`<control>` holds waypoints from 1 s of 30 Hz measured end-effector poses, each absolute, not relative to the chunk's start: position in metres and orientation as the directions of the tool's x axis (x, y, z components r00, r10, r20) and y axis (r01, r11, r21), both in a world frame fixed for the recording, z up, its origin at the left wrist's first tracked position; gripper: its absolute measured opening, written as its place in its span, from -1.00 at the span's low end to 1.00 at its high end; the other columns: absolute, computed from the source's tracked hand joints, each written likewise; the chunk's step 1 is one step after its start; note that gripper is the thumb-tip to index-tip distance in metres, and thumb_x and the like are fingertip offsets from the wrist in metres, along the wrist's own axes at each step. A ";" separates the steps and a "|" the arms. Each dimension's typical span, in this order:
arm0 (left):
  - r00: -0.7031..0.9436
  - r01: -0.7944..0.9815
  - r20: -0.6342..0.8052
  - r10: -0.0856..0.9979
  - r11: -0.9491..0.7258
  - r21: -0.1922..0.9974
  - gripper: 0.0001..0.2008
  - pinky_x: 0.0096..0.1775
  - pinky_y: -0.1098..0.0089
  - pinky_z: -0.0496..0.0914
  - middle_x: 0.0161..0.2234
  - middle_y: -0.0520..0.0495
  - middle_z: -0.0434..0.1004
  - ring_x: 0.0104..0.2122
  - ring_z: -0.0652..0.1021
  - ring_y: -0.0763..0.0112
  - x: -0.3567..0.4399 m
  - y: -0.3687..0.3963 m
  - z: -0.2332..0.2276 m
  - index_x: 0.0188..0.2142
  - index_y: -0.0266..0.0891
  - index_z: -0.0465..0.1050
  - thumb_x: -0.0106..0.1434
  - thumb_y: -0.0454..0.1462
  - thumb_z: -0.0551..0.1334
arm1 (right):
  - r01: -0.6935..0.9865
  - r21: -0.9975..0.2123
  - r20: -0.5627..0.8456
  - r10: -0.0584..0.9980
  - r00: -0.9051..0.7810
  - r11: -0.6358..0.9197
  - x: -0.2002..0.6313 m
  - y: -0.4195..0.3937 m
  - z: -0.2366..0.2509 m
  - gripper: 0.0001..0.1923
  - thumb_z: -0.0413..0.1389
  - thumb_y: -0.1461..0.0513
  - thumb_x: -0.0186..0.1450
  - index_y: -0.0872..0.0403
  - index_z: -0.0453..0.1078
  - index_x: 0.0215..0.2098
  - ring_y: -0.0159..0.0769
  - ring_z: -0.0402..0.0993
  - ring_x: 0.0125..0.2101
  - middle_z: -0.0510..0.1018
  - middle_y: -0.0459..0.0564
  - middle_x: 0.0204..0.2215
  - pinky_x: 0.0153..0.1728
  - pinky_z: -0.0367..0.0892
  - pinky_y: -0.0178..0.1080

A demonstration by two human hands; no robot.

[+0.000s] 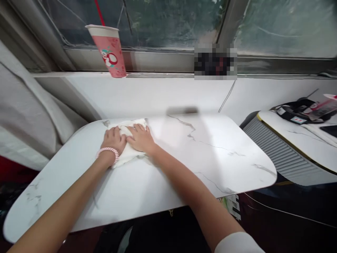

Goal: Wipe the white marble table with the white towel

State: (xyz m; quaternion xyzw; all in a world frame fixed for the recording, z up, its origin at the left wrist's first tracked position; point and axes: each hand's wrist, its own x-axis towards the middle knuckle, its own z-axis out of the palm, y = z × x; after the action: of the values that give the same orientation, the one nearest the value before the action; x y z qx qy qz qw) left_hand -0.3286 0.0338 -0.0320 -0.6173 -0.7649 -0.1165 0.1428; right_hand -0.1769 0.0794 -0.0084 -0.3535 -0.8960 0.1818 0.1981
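Pressing down on a white cloth (128, 149), both hands lay flat and side by side at the left centre of the frame. We had the left hand (113, 140) spread palm-down on the cloth's left part, a pink coiled band (107, 151) around its wrist. Our right hand (141, 138) rested palm-down just beside it, its fingers stretched out over the cloth's upper part, the two hands touching or very nearly so. Neither hand was closed around anything; the fingers were extended and only pushed on the fabric.

The cloth sat crumpled on the far left part of the desk (200, 158), a white marble-patterned top with rounded corners and thin grey veins. Its upper edge reached close to the desk's back rim.

At the upper left of the frame a pink paper cup (109, 51) with a red straw stood on the window ledge (158, 74), well apart from the hands. Along the top ran the window (171, 21), with greenery blurred behind the glass. At the right edge we saw a second white surface (297, 137) carrying some dark items we could not make out. A pale curtain (23, 105) hung at the far left.
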 end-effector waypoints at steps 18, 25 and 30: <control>0.193 0.924 0.076 0.978 -0.207 0.321 -0.34 0.38 0.14 -0.05 0.42 -0.24 0.02 0.41 0.01 -0.05 0.087 0.159 -0.003 0.40 -0.50 -0.02 0.41 -0.17 -0.13 | 0.908 -0.367 0.183 0.973 -0.142 0.201 0.232 0.149 -0.013 -0.46 -0.07 0.13 0.42 0.06 0.21 0.34 -0.12 0.08 0.35 0.24 0.08 0.35 0.34 0.01 0.07; 0.191 0.906 0.052 0.980 -0.197 0.376 -0.34 0.39 0.22 -0.08 0.43 -0.19 0.00 0.42 -0.01 0.09 0.075 0.191 -0.004 0.41 -0.43 -0.01 0.41 -0.14 -0.13 | 0.912 -0.380 0.213 0.974 -0.075 0.153 0.214 0.175 -0.011 -0.47 -0.06 0.16 0.38 0.03 0.24 0.31 -0.07 0.11 0.33 0.28 0.10 0.32 0.31 0.05 0.16; 0.187 0.895 0.095 0.978 -0.209 0.394 -0.35 0.38 0.14 -0.01 0.41 -0.27 0.06 0.40 0.07 0.02 0.047 0.205 -0.004 0.38 -0.47 0.04 0.39 -0.16 -0.12 | 0.915 -0.373 0.222 0.972 -0.071 0.152 0.180 0.185 -0.007 -0.47 -0.07 0.16 0.41 0.01 0.19 0.33 -0.09 0.09 0.33 0.29 0.08 0.31 0.32 0.02 0.19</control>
State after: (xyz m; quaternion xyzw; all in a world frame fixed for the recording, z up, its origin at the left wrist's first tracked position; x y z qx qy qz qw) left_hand 0.0465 0.2045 -0.0039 -0.7599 -0.6161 -0.1646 -0.1257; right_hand 0.1802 0.1852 -0.0072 -0.6477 -0.7287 0.0671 0.2122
